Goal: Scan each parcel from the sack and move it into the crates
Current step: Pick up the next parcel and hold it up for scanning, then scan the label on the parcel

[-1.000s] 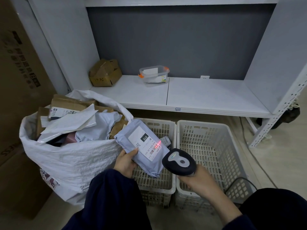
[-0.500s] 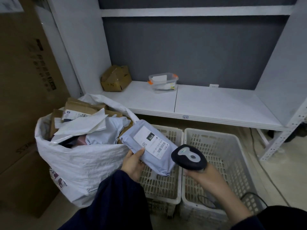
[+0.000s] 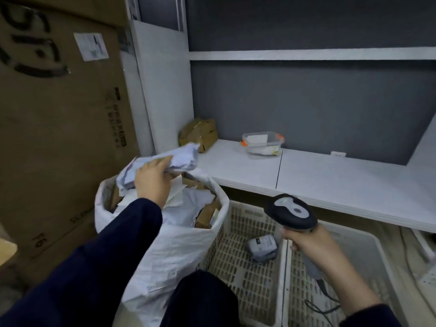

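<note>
While the left hand [image 3: 153,182] clutches a crumpled parcel [image 3: 181,156], creases could hide its barcode from the scanner [image 3: 292,212] gripped by the right hand [image 3: 311,241].

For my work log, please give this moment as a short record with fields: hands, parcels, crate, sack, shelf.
left hand: grips a crumpled grey parcel above the sack
right hand: holds the scanner
left crate: one labelled parcel lies inside
sack: open, holds more parcels
shelf: cardboard box, clear container
</note>
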